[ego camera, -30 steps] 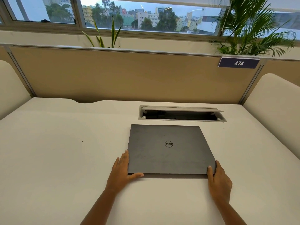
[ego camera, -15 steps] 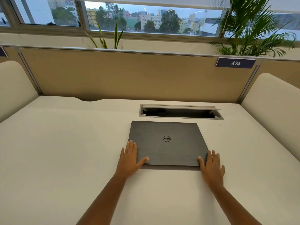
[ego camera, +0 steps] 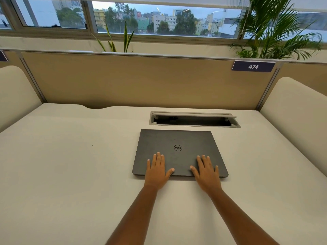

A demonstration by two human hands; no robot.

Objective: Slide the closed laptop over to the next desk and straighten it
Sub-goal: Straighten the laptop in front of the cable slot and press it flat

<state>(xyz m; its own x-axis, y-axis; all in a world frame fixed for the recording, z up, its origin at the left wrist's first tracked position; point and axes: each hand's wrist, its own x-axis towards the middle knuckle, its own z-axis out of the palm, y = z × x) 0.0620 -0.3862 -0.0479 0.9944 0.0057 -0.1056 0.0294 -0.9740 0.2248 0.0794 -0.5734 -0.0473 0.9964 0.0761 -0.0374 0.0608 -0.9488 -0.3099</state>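
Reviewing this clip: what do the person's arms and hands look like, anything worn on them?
Both arms are bare as far as the frame shows: no sleeves, watch or bracelet visible. The left hand and right hand wear no gloves, and no rings are apparent. Fingernails look short and unpainted. Nothing is attached to either wrist.

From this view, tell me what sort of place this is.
Most likely an open-plan office workstation: a white desk with a cable hatch, a beige partition carrying the seat number plate 474, and a closed laptop under both hands.
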